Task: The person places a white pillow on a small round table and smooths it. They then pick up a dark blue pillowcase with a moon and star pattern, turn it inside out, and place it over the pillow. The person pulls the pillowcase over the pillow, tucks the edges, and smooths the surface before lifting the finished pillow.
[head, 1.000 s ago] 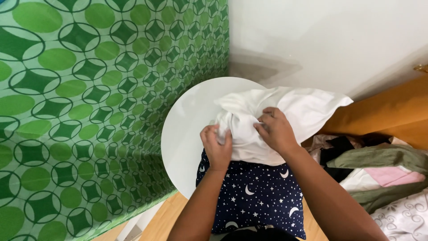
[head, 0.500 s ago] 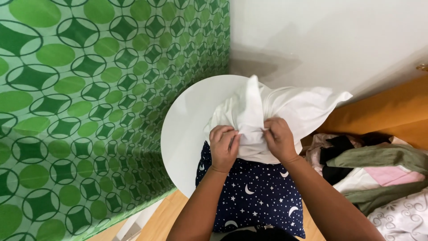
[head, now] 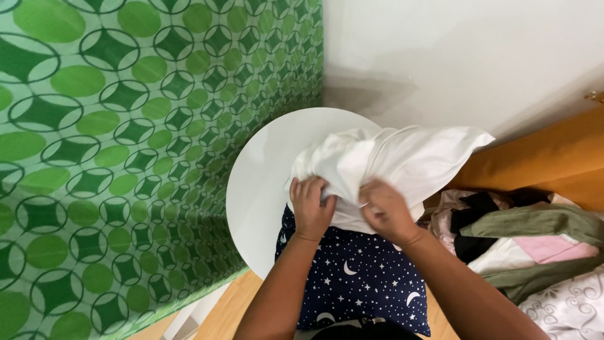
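A white cloth, like a pillowcase (head: 402,160), lies bunched on a round white table (head: 264,170). My left hand (head: 310,206) grips its near edge, fingers curled into the fabric. My right hand (head: 385,211) is closed on the same edge just to the right, with a fold of cloth between the two hands. Under my wrists sits a dark blue fabric with white moons and stars (head: 352,277), partly covered by the white cloth.
A green curtain with a circle-and-diamond pattern (head: 119,151) hangs along the left. A white wall (head: 465,56) stands behind the table. A heap of mixed clothes (head: 535,245) lies at the right, beside an orange wooden surface (head: 541,157).
The raised fold of the white cloth has dropped back down and the cloth is pulled toward me. Both hands have shifted slightly lower along its near edge.
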